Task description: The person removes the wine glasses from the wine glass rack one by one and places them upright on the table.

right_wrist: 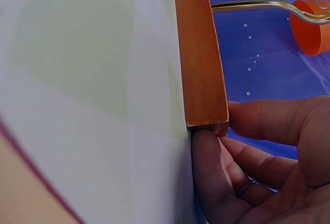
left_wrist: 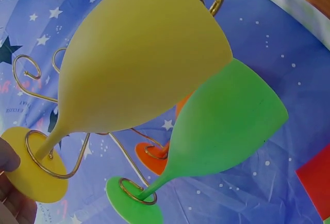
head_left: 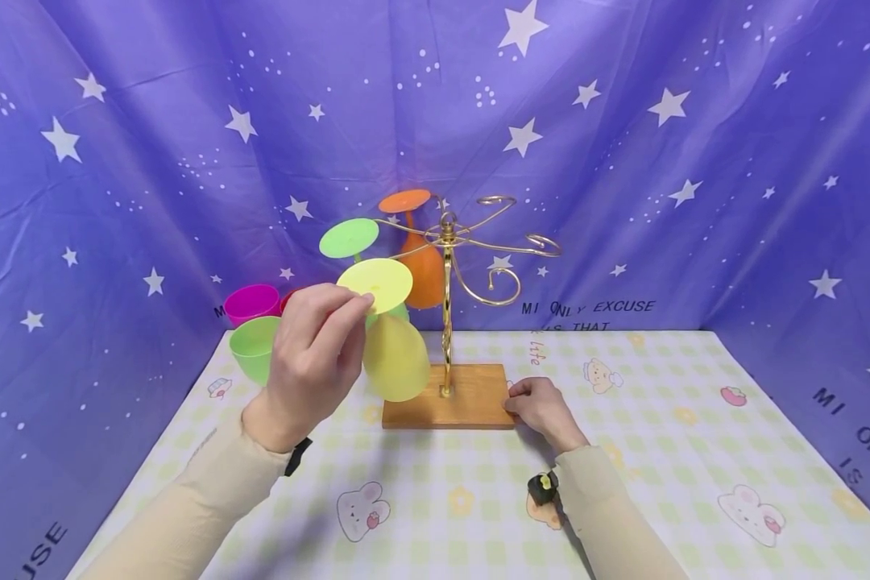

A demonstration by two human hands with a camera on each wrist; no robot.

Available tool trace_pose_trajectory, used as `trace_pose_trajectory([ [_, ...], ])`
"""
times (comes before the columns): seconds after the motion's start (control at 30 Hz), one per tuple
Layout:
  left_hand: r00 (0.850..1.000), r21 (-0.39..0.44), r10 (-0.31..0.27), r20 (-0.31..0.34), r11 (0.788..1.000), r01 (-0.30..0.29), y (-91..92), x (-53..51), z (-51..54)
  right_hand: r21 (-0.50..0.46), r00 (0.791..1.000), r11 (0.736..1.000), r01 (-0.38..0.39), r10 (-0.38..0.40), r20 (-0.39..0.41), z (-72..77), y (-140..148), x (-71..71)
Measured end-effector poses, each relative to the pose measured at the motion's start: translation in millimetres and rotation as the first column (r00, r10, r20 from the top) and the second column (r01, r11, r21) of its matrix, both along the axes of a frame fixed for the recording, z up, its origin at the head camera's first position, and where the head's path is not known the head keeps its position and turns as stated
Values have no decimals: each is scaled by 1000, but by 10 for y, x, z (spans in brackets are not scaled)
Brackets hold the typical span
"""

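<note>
My left hand (head_left: 313, 354) pinches the foot of a yellow wine goblet (head_left: 396, 362) by its edge. The goblet hangs upside down, and in the left wrist view a gold wire hook (left_wrist: 77, 170) curls around its stem at the foot. That hook belongs to a gold stemware rack (head_left: 447, 318) on a wooden base (head_left: 471, 395). At the base's right end, my right hand (head_left: 547, 412) grips the corner between thumb and fingers. A green goblet (left_wrist: 227, 126) and an orange goblet (head_left: 422, 274) hang inverted on neighbouring hooks.
To the left stand a magenta cup (head_left: 252, 303) and a light green cup (head_left: 252, 346), partly behind my left hand. A red one (head_left: 288, 298) shows only slightly. Bare curled hooks (head_left: 544, 244) reach out on the rack's right side. A starry curtain (head_left: 623, 161) encloses the checked tablecloth (head_left: 667, 459).
</note>
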State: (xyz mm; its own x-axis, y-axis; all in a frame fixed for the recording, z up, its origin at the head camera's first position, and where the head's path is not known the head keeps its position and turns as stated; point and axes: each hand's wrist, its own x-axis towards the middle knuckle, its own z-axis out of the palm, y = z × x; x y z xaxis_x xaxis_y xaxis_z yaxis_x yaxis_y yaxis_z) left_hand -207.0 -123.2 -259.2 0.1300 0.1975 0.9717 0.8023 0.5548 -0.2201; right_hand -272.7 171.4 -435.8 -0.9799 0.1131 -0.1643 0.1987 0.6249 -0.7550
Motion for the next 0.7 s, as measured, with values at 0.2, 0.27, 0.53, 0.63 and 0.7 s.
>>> trace_pose_trajectory([
  [0.2,1000,-42,-14,8,999,15,-18,-11,14,-1,1000,1000,-3,3,-3,1,-3,7],
  [0.27,1000,-49,-22,6,999,23,-17,-14,17,-3,1000,1000,-2,2,-5,0,1,7],
  [0.53,1000,-71,-17,-23,997,15,-24,-30,30,-9,1000,1000,-4,4,0,5,7,16],
  [0.63,998,-70,-2,-56,998,-2,-29,-40,35,-7,1000,1000,-3,3,-2,11,6,17],
  [0.7,997,-69,9,-77,997,-15,-32,-47,37,-13,1000,1000,-5,5,-9,12,2,15],
])
